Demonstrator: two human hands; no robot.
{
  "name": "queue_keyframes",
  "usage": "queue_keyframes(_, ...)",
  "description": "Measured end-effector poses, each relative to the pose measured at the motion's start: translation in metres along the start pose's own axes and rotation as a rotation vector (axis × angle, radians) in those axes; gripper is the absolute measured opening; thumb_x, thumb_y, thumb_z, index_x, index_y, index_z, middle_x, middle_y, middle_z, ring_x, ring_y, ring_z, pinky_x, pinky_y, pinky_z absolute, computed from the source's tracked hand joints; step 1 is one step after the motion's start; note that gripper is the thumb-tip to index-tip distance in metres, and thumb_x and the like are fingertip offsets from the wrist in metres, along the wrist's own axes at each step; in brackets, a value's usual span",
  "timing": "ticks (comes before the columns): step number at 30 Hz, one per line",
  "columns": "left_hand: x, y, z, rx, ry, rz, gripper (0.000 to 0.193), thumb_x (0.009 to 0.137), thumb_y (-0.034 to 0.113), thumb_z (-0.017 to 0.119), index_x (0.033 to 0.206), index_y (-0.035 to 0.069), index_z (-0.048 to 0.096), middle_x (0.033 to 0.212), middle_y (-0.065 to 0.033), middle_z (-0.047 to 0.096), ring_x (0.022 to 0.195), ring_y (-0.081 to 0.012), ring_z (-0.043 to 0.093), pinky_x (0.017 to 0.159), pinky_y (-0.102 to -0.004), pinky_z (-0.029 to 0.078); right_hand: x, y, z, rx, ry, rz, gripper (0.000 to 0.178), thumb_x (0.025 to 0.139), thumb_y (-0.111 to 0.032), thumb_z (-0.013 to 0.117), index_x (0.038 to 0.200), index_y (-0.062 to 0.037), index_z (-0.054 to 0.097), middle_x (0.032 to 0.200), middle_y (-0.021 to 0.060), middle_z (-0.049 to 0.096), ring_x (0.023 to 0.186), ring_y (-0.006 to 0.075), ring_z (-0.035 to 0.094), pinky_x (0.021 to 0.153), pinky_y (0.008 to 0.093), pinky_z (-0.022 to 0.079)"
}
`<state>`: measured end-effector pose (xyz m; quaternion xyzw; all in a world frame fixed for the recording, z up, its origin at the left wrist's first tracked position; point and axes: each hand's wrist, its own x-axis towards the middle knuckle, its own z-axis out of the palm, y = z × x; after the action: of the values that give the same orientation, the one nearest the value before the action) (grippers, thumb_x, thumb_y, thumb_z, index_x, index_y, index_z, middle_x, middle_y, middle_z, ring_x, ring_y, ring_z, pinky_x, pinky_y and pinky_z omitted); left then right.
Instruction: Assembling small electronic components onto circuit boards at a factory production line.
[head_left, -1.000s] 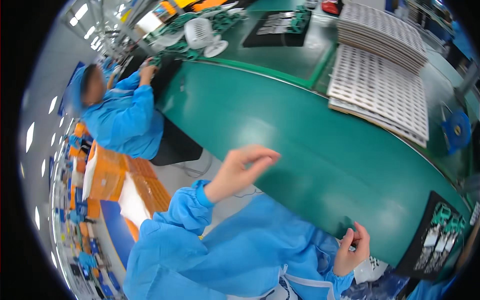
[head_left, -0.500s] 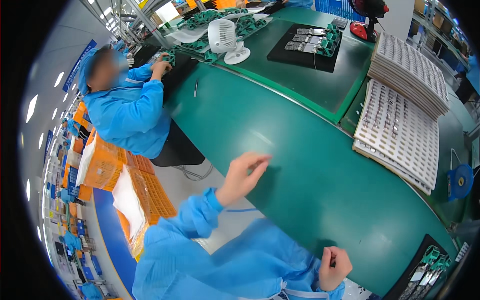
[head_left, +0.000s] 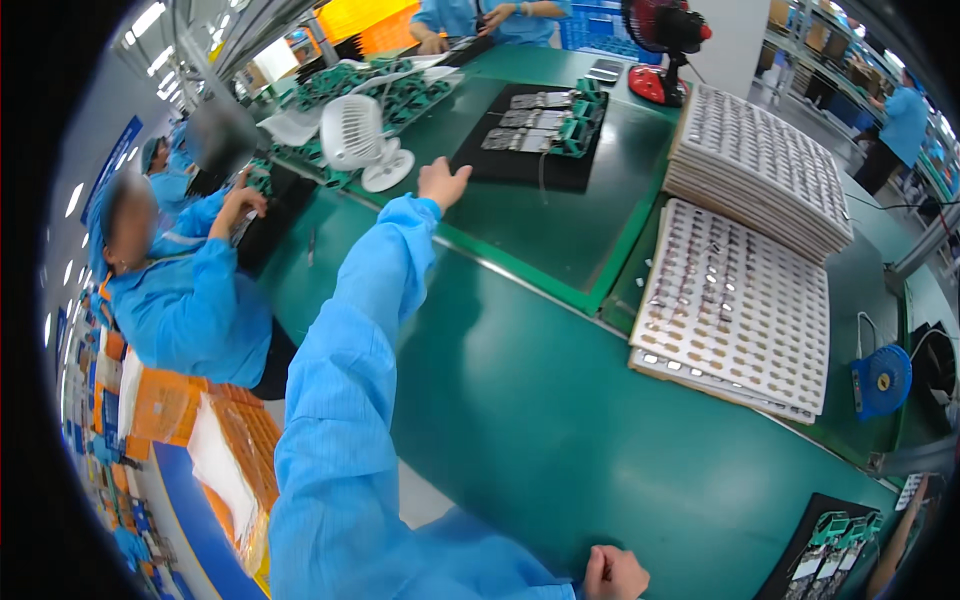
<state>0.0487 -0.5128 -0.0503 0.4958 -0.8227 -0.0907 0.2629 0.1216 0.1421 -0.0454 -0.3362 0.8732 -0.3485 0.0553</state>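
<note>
My left hand (head_left: 443, 184) is stretched far out over the green workbench (head_left: 480, 370), just beside the near-left edge of a black mat (head_left: 565, 178). Its fingers are apart and nothing shows in them. On that mat lie several silver circuit-board assemblies (head_left: 530, 119) with green frames at one end. The left hand does not touch them. My right hand (head_left: 615, 573) rests low at the front edge of the bench, its fingers curled in with no object visible. The lower edge of the picture cuts it off partly.
A white fan (head_left: 352, 133) stands left of my left hand, a black-and-red fan (head_left: 660, 45) at the back. White trays of small metal parts (head_left: 735, 310) are stacked at right. More boards lie on a black mat (head_left: 800, 530) at lower right. A co-worker (head_left: 190, 310) sits at left.
My left hand has reached forward and away, from above the near bench to beside the far mat, and its fingers have spread. The view has shifted to the right. My right hand stays low and curled.
</note>
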Motion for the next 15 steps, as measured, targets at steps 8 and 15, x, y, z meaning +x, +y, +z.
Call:
queue_keyframes(8, 0.035, 0.021, 0.002, -0.230, -0.154, -0.195, 0.079, 0.056, 0.045, 0.093, 0.108, -0.009, 0.065, 0.106, -0.0183, 0.068, 0.094, -0.0261, 0.067, 0.082, -0.0382, 0.052, -0.008, 0.007, 0.003, 0.080, -0.006, 0.072, 0.008, 0.084, -0.015, 0.073, 0.090, -0.0148, 0.068, 0.072, 0.0082, 0.063, 0.057, 0.0289, 0.059, 0.052, 0.0402, 0.048)
queue_keyframes(15, -0.032, 0.070, -0.036, -0.650, -0.451, -0.415, 0.044, 0.076, 0.025, 0.084, 0.104, -0.001, 0.063, 0.100, -0.0047, 0.064, 0.092, -0.0144, 0.059, 0.075, -0.0273, 0.046, 0.013, -0.003, -0.008, 0.078, 0.024, -0.032, 0.012, 0.083, -0.016, 0.075, 0.091, -0.0131, 0.066, 0.072, 0.0077, 0.063, 0.057, 0.0276, 0.060, 0.053, 0.0404, 0.048)
